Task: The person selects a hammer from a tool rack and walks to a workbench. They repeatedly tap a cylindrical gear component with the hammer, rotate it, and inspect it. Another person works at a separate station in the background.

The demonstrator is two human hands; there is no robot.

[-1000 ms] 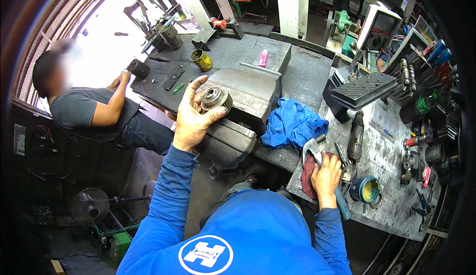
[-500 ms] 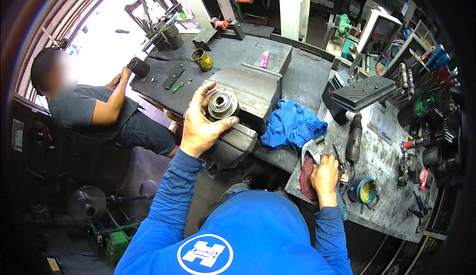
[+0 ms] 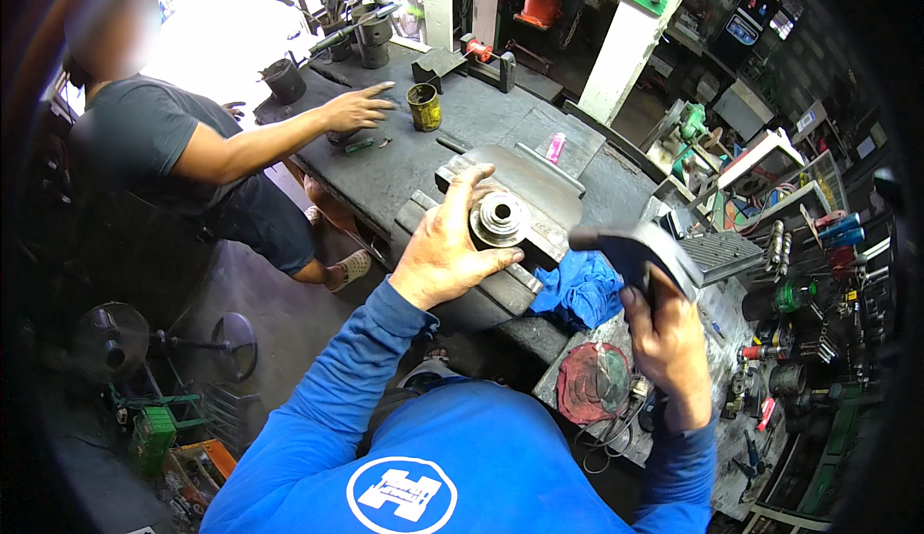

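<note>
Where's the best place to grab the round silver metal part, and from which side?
Probably the round metal part by its rim, from the left: its circular edge suits a thumb-and-finger span, as the left hand shows.

A workshop: a big metal vise [image 3: 549,197] stands at the edge of a dark, worn desk [image 3: 399,173], with spiral drill bits [image 3: 776,242], blue-handled tools [image 3: 841,231] and a green machine [image 3: 692,126] crowding the right side
</note>
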